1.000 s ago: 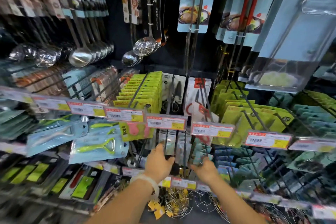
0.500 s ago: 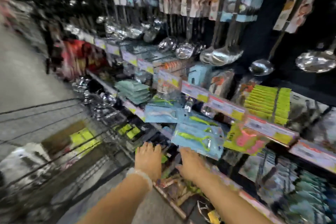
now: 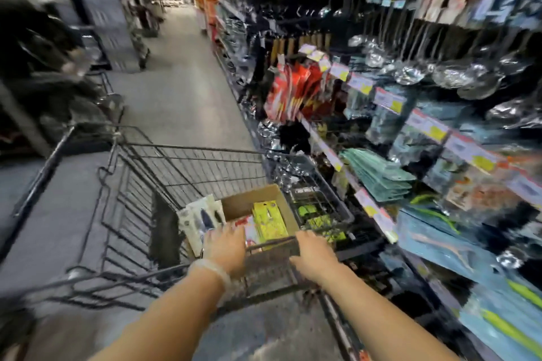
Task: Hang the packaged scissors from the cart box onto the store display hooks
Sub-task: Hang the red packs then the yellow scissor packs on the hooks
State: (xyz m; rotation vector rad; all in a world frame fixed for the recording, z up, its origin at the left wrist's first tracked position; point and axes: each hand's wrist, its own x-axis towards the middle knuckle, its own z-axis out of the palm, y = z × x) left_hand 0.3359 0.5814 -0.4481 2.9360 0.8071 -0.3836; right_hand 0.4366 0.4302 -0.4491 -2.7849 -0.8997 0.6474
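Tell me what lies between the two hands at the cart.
In the head view, the cardboard box's near end and the cart's top rim lie between the left hand and right hand, with yellow-green packs just beyond.

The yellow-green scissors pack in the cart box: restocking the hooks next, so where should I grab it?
Judging by its pose, take the yellow-green pack by its upper edge, from above. It stands tilted in the open-topped box, top free; the left hand is nearest.
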